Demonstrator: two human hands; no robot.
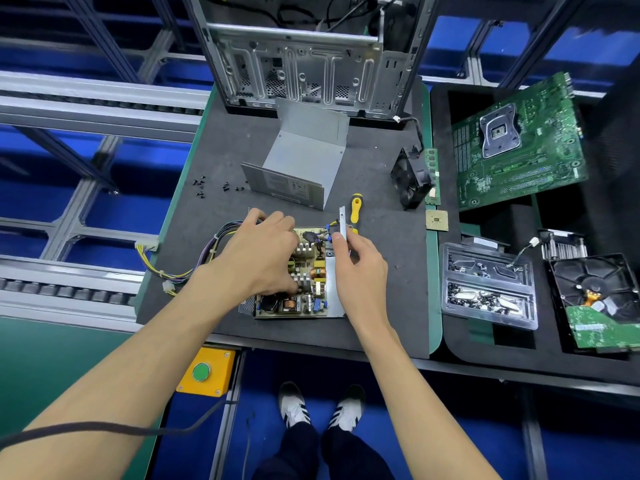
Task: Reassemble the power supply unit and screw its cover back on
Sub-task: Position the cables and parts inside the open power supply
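Fingers (341, 237) of the right hand (360, 275) pinch a narrow metal bracket (343, 221) upright at the far right corner of the PSU board (304, 271); left hand (258, 252) lies on the board w/ fingers curled down among the components, tips hidden, so can't tell what, if anything, they grip. Board sits in its open metal base near the table's (214, 306) front edge, wire harness (194, 258) trailing off to the left edge. PSU cover (301, 164) rests apart, toward the table's middle, w/ loose black screws (214, 185) scattered just left of it. Yellow-handled screwdriver (355, 207) lies beyond the right hand, untouched. Judged status: internals being seated; cover not yet on, no screws in. Left to do: fit bracket, place cover, drive screws. PC case (301, 74) stands at the far edge.
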